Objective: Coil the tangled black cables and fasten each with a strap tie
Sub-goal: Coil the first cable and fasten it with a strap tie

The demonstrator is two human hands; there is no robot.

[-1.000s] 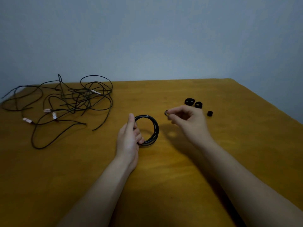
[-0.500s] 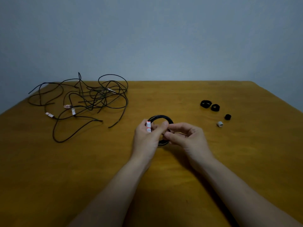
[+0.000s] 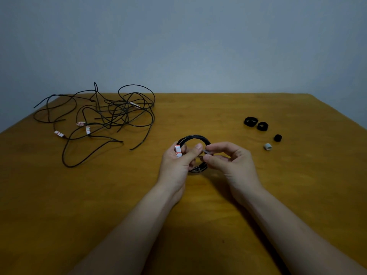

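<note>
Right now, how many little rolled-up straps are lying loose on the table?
4. A large black roll and its black neighbour far right; a small black roll nearer; a grey roll nearest. Another strap seems pinched in the right hand.

A plain blue-grey wall (image 3: 178, 46) fills the upper part of the frame, dimly and evenly lit. Below it a smooth, brown wooden bench (image 3: 198, 114) spreads across the rest, its far edge running straight across the frame.
</note>
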